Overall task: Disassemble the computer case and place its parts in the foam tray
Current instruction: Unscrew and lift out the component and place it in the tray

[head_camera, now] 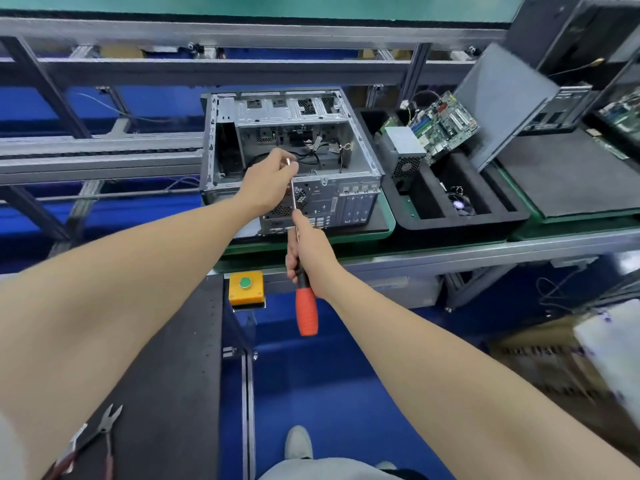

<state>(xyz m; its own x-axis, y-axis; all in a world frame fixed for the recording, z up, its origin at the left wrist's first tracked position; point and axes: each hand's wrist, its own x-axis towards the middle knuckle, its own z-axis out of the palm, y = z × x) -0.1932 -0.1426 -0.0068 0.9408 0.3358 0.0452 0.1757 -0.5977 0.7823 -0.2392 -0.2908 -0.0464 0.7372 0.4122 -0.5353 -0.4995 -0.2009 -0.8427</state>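
An open grey computer case (pixel 360 157) lies on the conveyor, its inside showing loose black cables. My right hand (pixel 306 247) grips a long screwdriver (pixel 306 306) near the top of its red handle, the shaft pointing up toward the case. At the shaft's tip, above the case's rear edge, my left hand (pixel 270 181) pinches the metal end. To the right sits the black foam tray (pixel 460 216), holding a silver power supply (pixel 403 150), a green motherboard (pixel 443 123) and a small fan (pixel 462 204).
A grey side panel (pixel 502 102) leans at the tray's right. Another black foam tray (pixel 568 174) lies further right. A yellow box with a green button (pixel 246 287) hangs below the conveyor. Cutting pliers (pixel 100 434) lie on the black mat at lower left.
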